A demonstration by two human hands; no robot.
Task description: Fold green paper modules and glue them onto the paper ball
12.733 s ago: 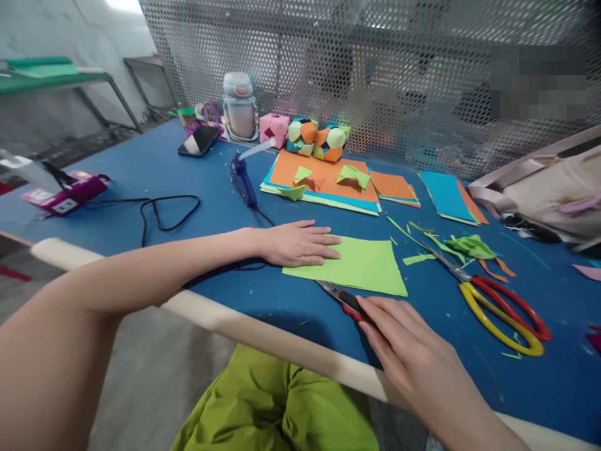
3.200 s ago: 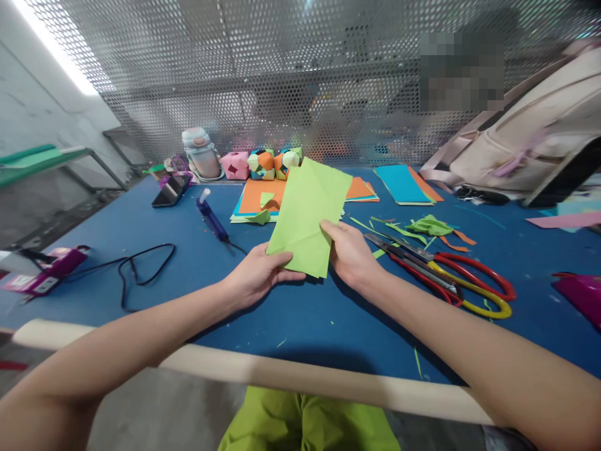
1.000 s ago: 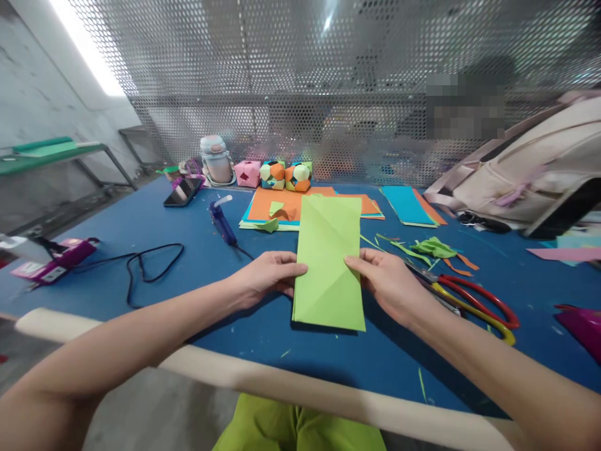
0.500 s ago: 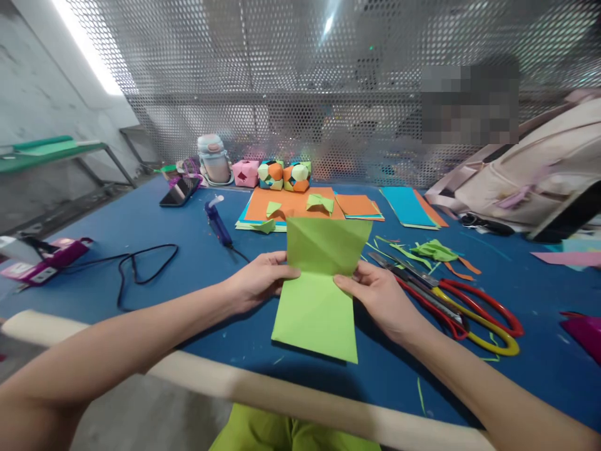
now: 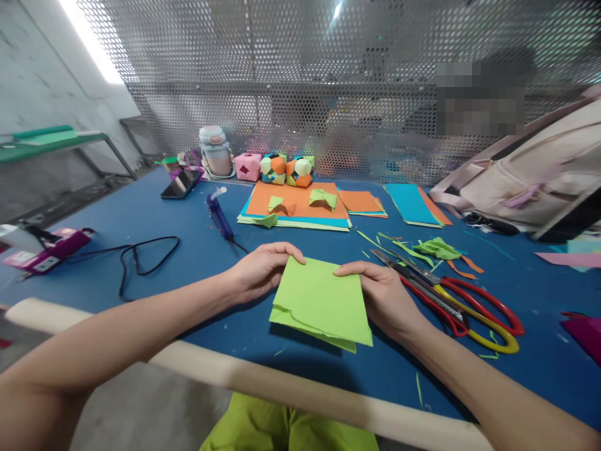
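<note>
A lime-green sheet of paper [image 5: 323,297], folded over on itself, is held just above the blue table in front of me. Its lower edges do not line up fully, and one looks torn or uneven. My left hand [image 5: 265,270] pinches the upper left corner, thumb on top and fingers beneath. At the upper right, my right hand [image 5: 382,291] grips the paper the same way. Close to the right hand lie scissors with red and yellow handles [image 5: 488,313], beside a cutter knife [image 5: 434,294]. Green paper scraps [image 5: 439,248] are just behind them.
Orange, blue and green sheets [image 5: 293,200] are stacked at the back with small folded green pieces on top. A blue glue gun [image 5: 218,216], its cord, a phone [image 5: 181,184], a bottle [image 5: 216,153] and paper cubes [image 5: 273,169] stand around. A pale backpack [image 5: 530,175] sits right.
The upper flap of the green paper, which stood raised, has been folded down over the lower half. Both hands still hold the sheet at its fold edge.
</note>
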